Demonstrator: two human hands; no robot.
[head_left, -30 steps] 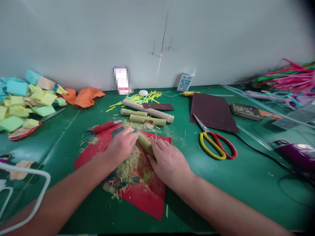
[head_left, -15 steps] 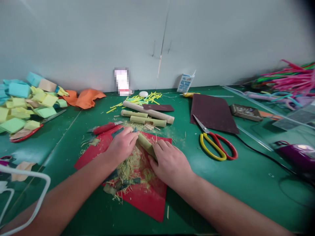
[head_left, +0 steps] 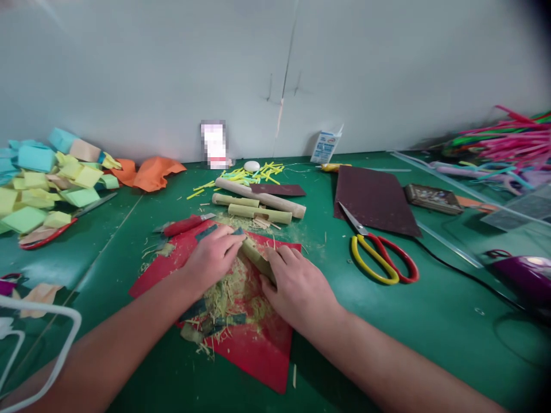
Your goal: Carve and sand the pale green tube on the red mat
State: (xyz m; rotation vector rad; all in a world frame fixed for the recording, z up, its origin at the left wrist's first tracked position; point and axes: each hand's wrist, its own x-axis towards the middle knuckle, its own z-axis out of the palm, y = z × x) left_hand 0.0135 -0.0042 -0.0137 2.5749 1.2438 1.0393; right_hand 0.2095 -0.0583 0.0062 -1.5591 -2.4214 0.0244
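Note:
A pale green bamboo stick (head_left: pixel 255 256) lies slanted on a red sheet (head_left: pixel 253 344) in the middle of the green table. My right hand (head_left: pixel 299 289) presses down on its near end and grips it. My left hand (head_left: pixel 212 258) is closed at its far end, with something dark held against the stick; what it is stays hidden under the fingers. Yellow-green shavings (head_left: pixel 228 292) are heaped on the sheet between my hands.
More bamboo pieces (head_left: pixel 258 213) and a wooden rod (head_left: pixel 262 198) lie just behind. A red-handled knife (head_left: pixel 186 224) is to the left, scissors (head_left: pixel 379 258) and a dark sandpaper sheet (head_left: pixel 372 199) to the right. Coloured paper squares (head_left: pixel 47 183) pile at far left, pipe cleaners (head_left: pixel 512 140) at far right.
Both hands stay on the bamboo stick with barely any shift. The view has tilted up a little, so everything sits slightly lower in the picture.

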